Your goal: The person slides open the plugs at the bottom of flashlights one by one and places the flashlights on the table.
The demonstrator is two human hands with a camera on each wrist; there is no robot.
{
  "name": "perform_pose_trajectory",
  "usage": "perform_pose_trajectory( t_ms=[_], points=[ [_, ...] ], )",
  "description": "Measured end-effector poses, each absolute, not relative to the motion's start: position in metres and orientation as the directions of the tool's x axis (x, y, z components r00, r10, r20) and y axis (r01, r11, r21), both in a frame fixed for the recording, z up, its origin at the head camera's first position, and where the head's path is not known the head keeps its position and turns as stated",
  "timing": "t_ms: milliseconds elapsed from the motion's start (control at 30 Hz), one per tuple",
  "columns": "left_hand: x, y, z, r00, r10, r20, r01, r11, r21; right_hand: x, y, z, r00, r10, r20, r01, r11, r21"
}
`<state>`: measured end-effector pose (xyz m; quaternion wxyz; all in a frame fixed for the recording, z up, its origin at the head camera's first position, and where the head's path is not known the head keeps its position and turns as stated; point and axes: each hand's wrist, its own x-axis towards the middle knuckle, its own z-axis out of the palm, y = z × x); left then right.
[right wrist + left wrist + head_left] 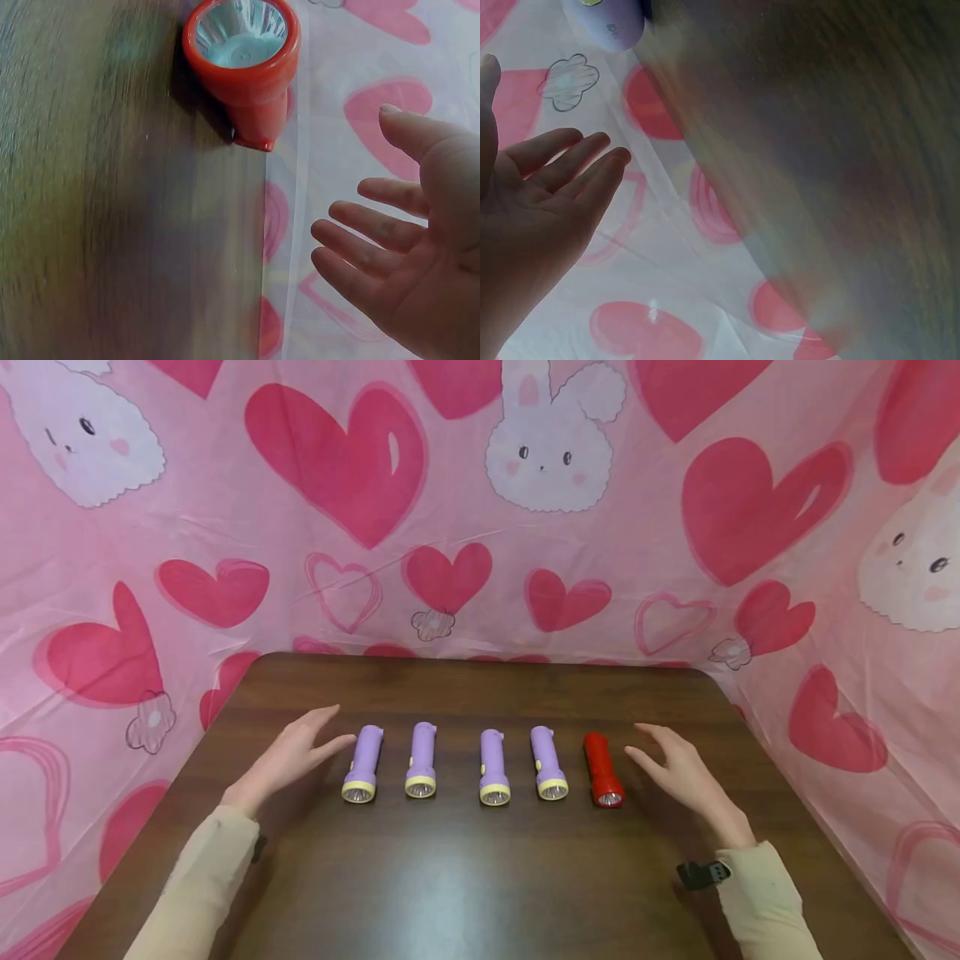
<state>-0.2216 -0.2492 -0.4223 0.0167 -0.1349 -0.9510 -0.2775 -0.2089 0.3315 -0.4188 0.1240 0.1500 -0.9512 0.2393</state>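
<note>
Several flashlights lie in a row across the table, lens ends toward me. The leftmost purple flashlight (364, 762) has a pale yellow rim, as do the second purple flashlight (422, 758), the third (492, 766) and the fourth (548, 762). At the right end lies a red flashlight (602, 768), its silvery reflector large in the right wrist view. My left hand (288, 756), fingers extended and holding nothing, is just left of the leftmost purple one. To the right of the red flashlight, my right hand (682, 777) has its fingers spread, also holding nothing.
The dark wooden table (435, 877) reaches back to a pink cloth (465, 527) printed with hearts and rabbits, which also hangs at both sides. A dark strap piece (702, 874) sits at the right wrist.
</note>
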Motion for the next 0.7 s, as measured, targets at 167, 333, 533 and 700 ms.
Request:
perform_pose_trajectory(
  t_ms=[167,333,533,700],
  points=[
    [-0.224,-0.248,-0.424,-0.961,0.257,0.106,0.274,0.808,0.521,-0.211,0.328,-0.418,-0.930,-0.227,0.289,-0.343,0.821,-0.457],
    [-0.226,-0.245,-0.427,-0.956,0.271,0.110,0.288,0.806,0.518,-0.214,0.323,-0.417,-0.939,-0.230,0.256,-0.333,0.794,-0.509],
    [-0.226,-0.242,-0.429,-0.953,0.280,0.115,0.298,0.800,0.521,-0.214,0.318,-0.417,-0.944,-0.245,0.221,-0.329,0.756,-0.566],
    [-0.226,-0.238,-0.431,-0.952,0.292,0.091,0.294,0.792,0.535,-0.213,0.315,-0.418,-0.944,-0.254,0.211,-0.330,0.748,-0.575]
  ],
)
